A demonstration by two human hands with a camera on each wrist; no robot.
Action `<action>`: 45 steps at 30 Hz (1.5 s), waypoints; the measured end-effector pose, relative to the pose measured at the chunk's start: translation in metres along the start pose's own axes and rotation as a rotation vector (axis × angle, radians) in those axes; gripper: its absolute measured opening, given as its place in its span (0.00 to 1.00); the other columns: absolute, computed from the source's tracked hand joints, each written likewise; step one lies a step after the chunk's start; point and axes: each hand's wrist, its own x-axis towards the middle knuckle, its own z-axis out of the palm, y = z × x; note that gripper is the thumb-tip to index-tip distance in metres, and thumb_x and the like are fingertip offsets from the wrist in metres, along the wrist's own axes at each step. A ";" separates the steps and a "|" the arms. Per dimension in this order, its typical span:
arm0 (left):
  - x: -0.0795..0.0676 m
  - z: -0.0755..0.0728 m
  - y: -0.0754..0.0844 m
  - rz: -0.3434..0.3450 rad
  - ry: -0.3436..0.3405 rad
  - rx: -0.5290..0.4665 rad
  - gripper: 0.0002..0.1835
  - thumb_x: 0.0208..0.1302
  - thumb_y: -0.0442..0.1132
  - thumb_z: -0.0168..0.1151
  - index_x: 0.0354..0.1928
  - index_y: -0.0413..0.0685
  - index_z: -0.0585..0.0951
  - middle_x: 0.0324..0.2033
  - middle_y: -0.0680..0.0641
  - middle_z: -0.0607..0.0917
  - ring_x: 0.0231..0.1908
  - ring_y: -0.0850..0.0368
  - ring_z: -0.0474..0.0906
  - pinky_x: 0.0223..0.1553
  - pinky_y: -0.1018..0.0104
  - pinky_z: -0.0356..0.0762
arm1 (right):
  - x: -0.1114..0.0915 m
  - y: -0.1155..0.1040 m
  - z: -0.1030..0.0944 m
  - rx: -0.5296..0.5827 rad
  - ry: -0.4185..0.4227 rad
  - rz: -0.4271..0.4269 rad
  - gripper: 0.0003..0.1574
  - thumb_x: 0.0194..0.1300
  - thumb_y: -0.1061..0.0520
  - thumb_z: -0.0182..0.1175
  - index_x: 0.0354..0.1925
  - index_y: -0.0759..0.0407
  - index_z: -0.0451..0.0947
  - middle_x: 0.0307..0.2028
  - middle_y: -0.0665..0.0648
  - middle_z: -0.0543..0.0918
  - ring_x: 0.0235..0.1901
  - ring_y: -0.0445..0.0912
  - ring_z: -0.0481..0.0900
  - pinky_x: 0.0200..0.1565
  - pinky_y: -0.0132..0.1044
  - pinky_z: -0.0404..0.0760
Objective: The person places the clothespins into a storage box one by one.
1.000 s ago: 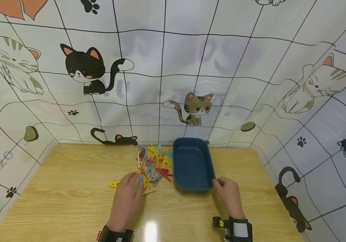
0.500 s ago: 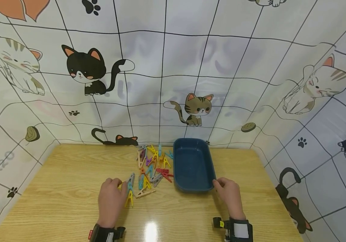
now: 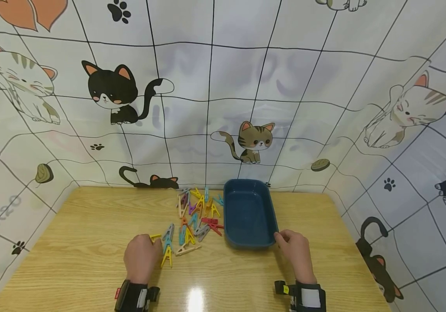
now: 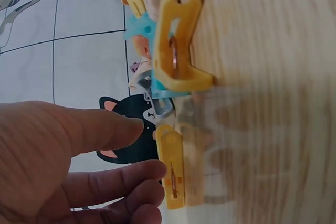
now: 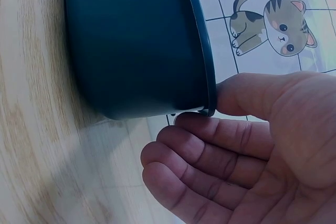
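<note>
My left hand (image 3: 141, 258) is low over the table, left of a loose pile of clothespins (image 3: 192, 216). In the left wrist view its thumb and curved fingers stand apart, with the index fingertip right at a yellow clothespin (image 4: 172, 177). Most of that pin is hidden behind the hand in the head view. Just right of the hand lie a grey clothespin (image 3: 168, 232), a light blue one (image 3: 167, 245) and another yellow one (image 3: 167, 257). My right hand (image 3: 295, 251) pinches the near right corner of a dark blue plastic basin (image 3: 251, 240) between thumb and index finger.
The basin stands right of the pile at the back of the wooden table (image 3: 90, 242), and its inside shows no contents. Red clothespins (image 3: 212, 223) lie close to its left wall. A cat-print sheet (image 3: 192, 108) rises behind the table.
My left hand has drawn left and nearer me, away from the pile's edge, uncovering the grey, light blue and yellow clothespins. My right hand keeps its pinch on the basin in the same place.
</note>
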 end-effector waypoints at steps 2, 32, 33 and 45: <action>0.001 0.001 -0.001 -0.020 -0.024 0.005 0.26 0.60 0.36 0.67 0.09 0.46 0.66 0.13 0.49 0.66 0.15 0.55 0.62 0.14 0.63 0.56 | 0.000 0.000 0.000 0.004 -0.003 0.004 0.12 0.70 0.58 0.64 0.32 0.64 0.87 0.22 0.52 0.84 0.23 0.43 0.76 0.27 0.37 0.72; 0.003 0.000 -0.008 -0.100 -0.035 0.036 0.20 0.54 0.26 0.57 0.10 0.47 0.64 0.13 0.50 0.64 0.15 0.55 0.60 0.15 0.63 0.55 | 0.000 0.003 0.000 0.014 -0.016 0.003 0.13 0.71 0.57 0.63 0.34 0.65 0.87 0.23 0.53 0.85 0.24 0.43 0.76 0.28 0.38 0.73; 0.003 0.000 -0.008 -0.099 -0.029 0.036 0.19 0.54 0.25 0.57 0.11 0.47 0.65 0.13 0.50 0.64 0.15 0.55 0.61 0.15 0.63 0.55 | 0.000 0.003 0.000 0.015 -0.018 0.005 0.13 0.72 0.57 0.63 0.34 0.65 0.87 0.23 0.53 0.85 0.23 0.43 0.76 0.28 0.38 0.73; -0.003 -0.009 0.011 0.079 0.072 0.038 0.22 0.53 0.23 0.56 0.09 0.48 0.62 0.14 0.50 0.62 0.17 0.56 0.57 0.16 0.63 0.54 | 0.001 0.002 0.000 0.017 -0.019 0.003 0.13 0.71 0.57 0.62 0.35 0.66 0.88 0.24 0.54 0.86 0.24 0.43 0.78 0.28 0.39 0.75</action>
